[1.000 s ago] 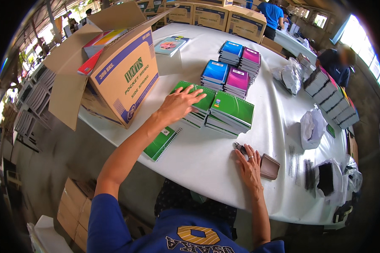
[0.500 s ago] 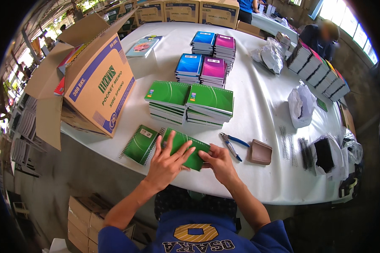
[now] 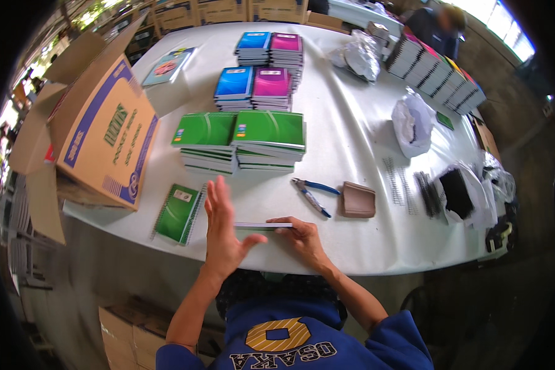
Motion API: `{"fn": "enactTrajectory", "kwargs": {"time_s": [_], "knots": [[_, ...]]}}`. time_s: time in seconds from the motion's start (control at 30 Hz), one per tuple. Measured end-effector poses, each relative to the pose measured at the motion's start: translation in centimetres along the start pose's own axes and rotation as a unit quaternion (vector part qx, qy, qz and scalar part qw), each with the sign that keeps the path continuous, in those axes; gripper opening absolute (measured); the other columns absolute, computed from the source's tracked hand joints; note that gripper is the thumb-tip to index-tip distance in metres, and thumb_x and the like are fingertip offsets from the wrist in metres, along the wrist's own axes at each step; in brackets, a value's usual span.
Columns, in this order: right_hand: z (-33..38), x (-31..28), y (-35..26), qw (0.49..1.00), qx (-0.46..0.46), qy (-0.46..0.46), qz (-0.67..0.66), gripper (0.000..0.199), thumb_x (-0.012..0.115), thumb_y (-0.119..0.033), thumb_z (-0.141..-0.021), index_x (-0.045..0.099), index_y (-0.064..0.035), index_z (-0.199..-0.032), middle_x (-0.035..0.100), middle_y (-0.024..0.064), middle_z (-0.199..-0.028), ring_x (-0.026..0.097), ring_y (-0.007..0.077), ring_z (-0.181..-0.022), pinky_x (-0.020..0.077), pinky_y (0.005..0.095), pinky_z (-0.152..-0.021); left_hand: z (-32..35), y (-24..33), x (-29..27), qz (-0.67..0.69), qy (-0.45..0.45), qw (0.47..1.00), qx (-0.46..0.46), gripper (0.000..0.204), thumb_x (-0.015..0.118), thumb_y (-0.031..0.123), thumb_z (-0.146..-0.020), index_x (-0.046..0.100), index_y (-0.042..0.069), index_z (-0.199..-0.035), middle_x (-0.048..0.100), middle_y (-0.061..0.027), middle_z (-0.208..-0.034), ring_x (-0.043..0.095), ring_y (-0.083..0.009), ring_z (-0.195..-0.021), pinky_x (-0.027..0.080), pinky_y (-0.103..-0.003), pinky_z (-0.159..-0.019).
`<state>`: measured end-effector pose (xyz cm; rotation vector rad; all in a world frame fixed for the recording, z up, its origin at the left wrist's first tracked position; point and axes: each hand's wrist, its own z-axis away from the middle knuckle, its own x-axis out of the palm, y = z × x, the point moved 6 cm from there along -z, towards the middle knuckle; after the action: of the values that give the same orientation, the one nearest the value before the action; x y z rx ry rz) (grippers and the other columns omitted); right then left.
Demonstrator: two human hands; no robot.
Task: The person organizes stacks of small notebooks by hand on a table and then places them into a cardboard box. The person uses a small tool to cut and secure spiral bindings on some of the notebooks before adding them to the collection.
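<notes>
A green notebook (image 3: 253,226) stands edge-on near the table's front edge, its pale page edges facing up. My right hand (image 3: 304,243) pinches its right end between thumb and fingers. Upright at the notebook's left end is my left hand (image 3: 220,231), fingers stretched and thumb apart, hiding that end; whether it touches the notebook I cannot tell. Left of it lies another green spiral notebook (image 3: 178,214). Beyond my hands, two piles of green notebooks (image 3: 269,127) sit side by side. Blue-handled pliers (image 3: 314,198) lie to the right, beside a brown block-like piece (image 3: 358,200).
An open cardboard carton (image 3: 114,132) stands on the left. Farther back are stacks of blue notebooks (image 3: 233,82) and purple notebooks (image 3: 272,82). Loose wire spirals (image 3: 400,185), plastic bags (image 3: 412,126) and a long notebook row (image 3: 435,73) occupy the right. A person (image 3: 435,28) is beyond.
The green notebook has gone from lying flat to edge-on. My left hand has come off its cover and turned upright with fingers extended. The whole view has shifted.
</notes>
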<state>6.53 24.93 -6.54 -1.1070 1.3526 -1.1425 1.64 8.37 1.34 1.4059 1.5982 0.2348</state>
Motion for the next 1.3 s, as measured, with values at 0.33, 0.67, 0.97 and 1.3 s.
{"fn": "enactTrajectory", "kwargs": {"time_s": [0.33,0.67,0.97,1.3], "knots": [[-4.4,-22.4,0.4,0.957,-0.027,0.204,0.202,0.018,0.064,-0.003,-0.085,0.070,0.0029,-0.101,0.069,0.0165,-0.108,0.064,0.0206,-0.100,0.0502,0.0319,-0.086,-1.0,1.6,5.8,-0.263,-0.134,0.948,0.121,0.051,0.066,0.037,-0.086,0.059,0.010,-0.129,0.066,-0.0063,-0.121,0.064,-0.0307,-0.107,0.049,-0.044,-0.094],[-6.3,-30.9,2.1,0.764,-0.048,0.298,0.570,0.014,0.051,0.001,-0.085,0.060,-0.0003,-0.095,0.061,0.0214,-0.096,0.059,0.0401,-0.093,0.0462,0.0473,-0.080,-1.7,1.2,6.0,-0.261,-0.158,0.946,0.109,0.055,0.068,0.038,-0.084,0.058,0.009,-0.129,0.067,-0.0061,-0.119,0.064,-0.0304,-0.107,0.049,-0.044,-0.094],[-3.8,-12.3,-4.8,0.939,-0.138,-0.017,0.314,0.031,0.069,0.004,-0.076,0.065,-0.0012,-0.106,0.063,0.0146,-0.097,0.064,0.0262,-0.087,0.0529,0.0337,-0.075,-1.5,0.2,6.4,-0.269,-0.150,0.948,0.084,0.054,0.068,0.040,-0.085,0.057,0.012,-0.130,0.065,-0.0050,-0.123,0.063,-0.0316,-0.111,0.049,-0.044,-0.095],[-2.9,-4.7,-5.5,0.973,-0.142,-0.109,0.147,0.013,0.067,0.002,-0.084,0.063,0.0014,-0.096,0.064,0.0123,-0.088,0.065,0.0250,-0.077,0.0500,0.0374,-0.067,-1.9,0.2,6.1,-0.244,-0.165,0.953,0.072,0.055,0.069,0.039,-0.083,0.057,0.014,-0.131,0.066,-0.0048,-0.122,0.064,-0.0319,-0.110,0.049,-0.045,-0.094]]}}
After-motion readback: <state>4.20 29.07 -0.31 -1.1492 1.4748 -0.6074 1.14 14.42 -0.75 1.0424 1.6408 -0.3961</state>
